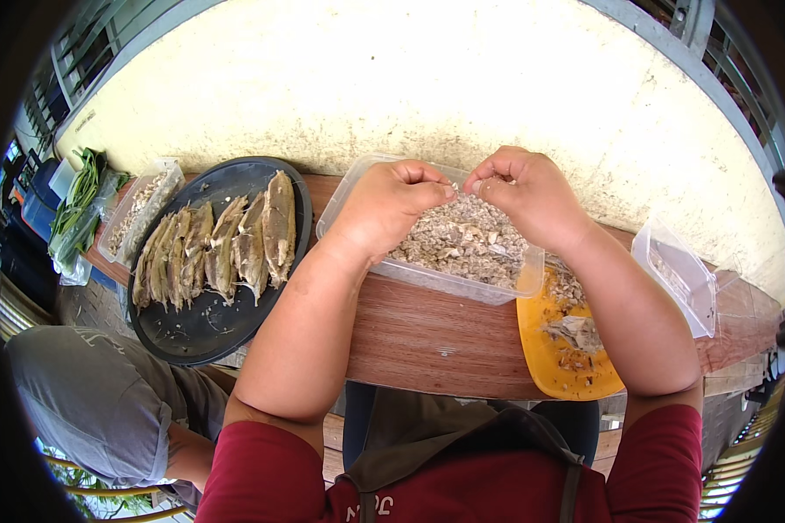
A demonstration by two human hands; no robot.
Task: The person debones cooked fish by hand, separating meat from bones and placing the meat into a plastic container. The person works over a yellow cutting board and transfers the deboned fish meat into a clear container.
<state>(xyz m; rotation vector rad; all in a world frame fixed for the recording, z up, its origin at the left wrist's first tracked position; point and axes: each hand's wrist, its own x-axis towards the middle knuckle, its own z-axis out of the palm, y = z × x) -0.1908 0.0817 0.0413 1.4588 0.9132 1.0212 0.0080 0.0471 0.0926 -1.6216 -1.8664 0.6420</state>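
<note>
Above a clear plastic tub (432, 282) heaped with shredded fish flesh (458, 252), both hands work close together. My left hand (396, 206) pinches a small pale shred of fish between thumb and forefinger. Opposite it, my right hand (530, 193) has its thumb and forefinger pressed together near the same shred; whether a separate bit is in that pinch is too small to see. To the right, partly under my right forearm, lies a yellow plastic plate (538, 353) with fish scraps and a pale piece of fish skin or bone (579, 332).
A round black tray (203, 340) at left bears several flattened fish (278, 229) in a row. Beyond it are a smaller tub (137, 212) of pale pieces and long green leaves (78, 202). A clear container (677, 278) sits far right. Another person's knee (98, 399) is at lower left.
</note>
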